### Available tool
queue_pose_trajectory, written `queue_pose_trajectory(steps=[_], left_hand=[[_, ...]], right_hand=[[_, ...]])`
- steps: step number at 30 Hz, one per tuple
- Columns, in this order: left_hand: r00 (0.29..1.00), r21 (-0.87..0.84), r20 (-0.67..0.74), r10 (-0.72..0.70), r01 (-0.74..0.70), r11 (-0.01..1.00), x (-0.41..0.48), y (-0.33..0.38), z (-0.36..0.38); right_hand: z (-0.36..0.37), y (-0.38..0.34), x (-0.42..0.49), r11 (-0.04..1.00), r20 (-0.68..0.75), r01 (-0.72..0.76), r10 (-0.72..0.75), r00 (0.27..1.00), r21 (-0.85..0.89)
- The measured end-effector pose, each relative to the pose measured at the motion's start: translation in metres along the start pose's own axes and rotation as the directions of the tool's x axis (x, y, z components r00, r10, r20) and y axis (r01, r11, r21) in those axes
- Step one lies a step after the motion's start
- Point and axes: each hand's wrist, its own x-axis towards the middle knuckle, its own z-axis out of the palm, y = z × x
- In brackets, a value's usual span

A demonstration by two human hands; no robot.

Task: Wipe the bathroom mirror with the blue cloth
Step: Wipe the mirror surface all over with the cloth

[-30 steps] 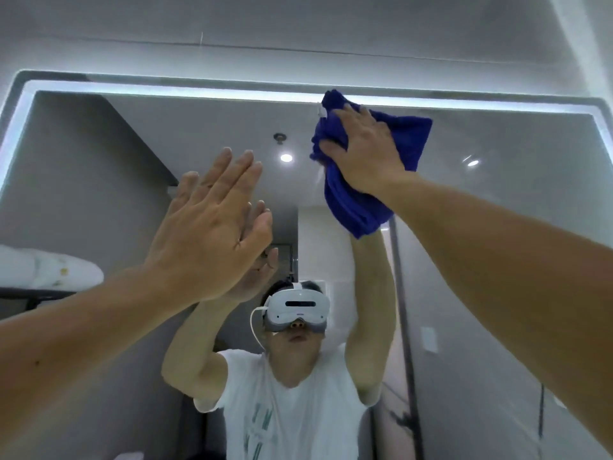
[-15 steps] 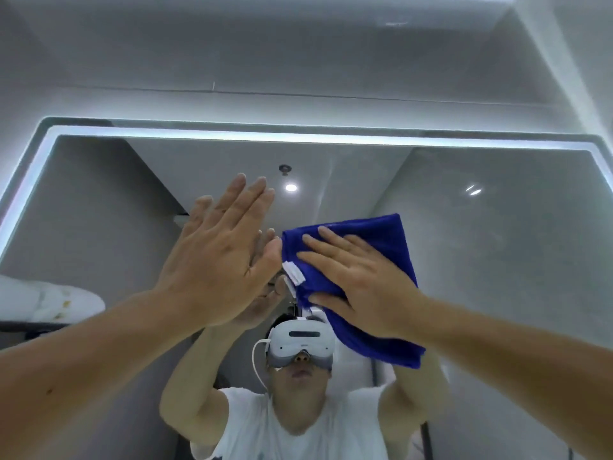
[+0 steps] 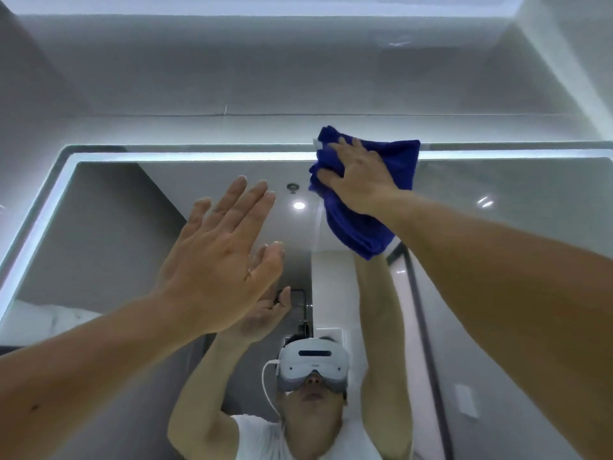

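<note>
The bathroom mirror (image 3: 116, 227) fills the wall in front of me, with a glowing strip round its edge. My right hand (image 3: 361, 180) presses the folded blue cloth (image 3: 401, 161) flat against the glass at the mirror's top edge, right of centre. The fingers are spread over the cloth, whose lower part hangs below the palm. My left hand (image 3: 215, 260) is raised flat at the glass left of centre, fingers straight and together, holding nothing. I cannot tell whether it touches the mirror.
The lit strip (image 3: 199, 156) runs along the mirror's top and down its left side. Grey wall (image 3: 298, 78) rises above the mirror. The glass reflects a person in a white headset (image 3: 313, 363) and a ceiling spotlight (image 3: 298, 205).
My right hand swept the cloth down to the middle of the mirror beside my left hand, then back up to the top edge. My left hand stayed raised and flat.
</note>
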Motion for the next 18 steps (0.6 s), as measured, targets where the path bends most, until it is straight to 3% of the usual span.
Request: queue_pose_trajectory(steps=[4, 7, 11, 14, 16, 18], left_hand=[[1.000, -0.045, -0.004, -0.020, 0.020, 0.999, -0.001, 0.008, 0.003], [1.000, -0.067, -0.017, -0.015, 0.014, 0.998, -0.005, 0.009, 0.001], [1.000, -0.090, -0.013, -0.022, 0.021, 0.996, -0.014, 0.008, -0.001], [1.000, -0.077, 0.018, -0.016, 0.017, 0.997, -0.019, 0.007, -0.001], [0.999, -0.049, 0.034, -0.002, 0.003, 0.999, -0.018, 0.006, -0.001], [0.999, -0.033, 0.034, 0.002, -0.001, 0.999, -0.016, 0.004, -0.002]], right_hand=[[0.003, -0.006, -0.059, 0.966, 0.082, 0.244, -0.251, 0.965, 0.085], [0.008, -0.004, -0.125, 0.921, 0.230, 0.379, -0.390, 0.891, 0.094], [0.010, 0.005, -0.206, 0.853, 0.379, 0.520, -0.496, 0.781, 0.044], [0.003, 0.014, -0.206, 0.806, 0.401, 0.592, -0.537, 0.742, -0.015], [0.000, 0.017, -0.180, 0.843, 0.353, 0.536, -0.490, 0.797, -0.039], [-0.005, 0.016, -0.138, 0.929, 0.249, 0.368, -0.349, 0.903, -0.031]])
